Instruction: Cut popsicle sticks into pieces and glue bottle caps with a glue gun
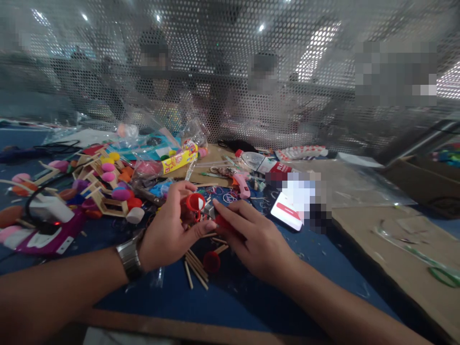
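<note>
My left hand (pixel 172 227), with a metal watch (pixel 130 258) on its wrist, is closed around a small red piece with a white-and-red round top (pixel 196 202). Close on its right, my right hand (pixel 257 237) has its fingers wrapped on a red object (pixel 230 226), mostly covered by them. A small grey metallic part (pixel 209 209) shows between the two hands. Below them on the blue table lie thin wooden sticks (pixel 196 268) and a round red piece (pixel 212 261).
Colourful pieces and wooden frames (pixel 108 203) crowd the left, beside a purple device (pixel 53 235). Behind the hands are a pink glue gun (pixel 243 185), a bottle (pixel 264 164) and a yellow box (pixel 180 157). A lit phone (pixel 287 211) and cardboard (pixel 391 249) lie right.
</note>
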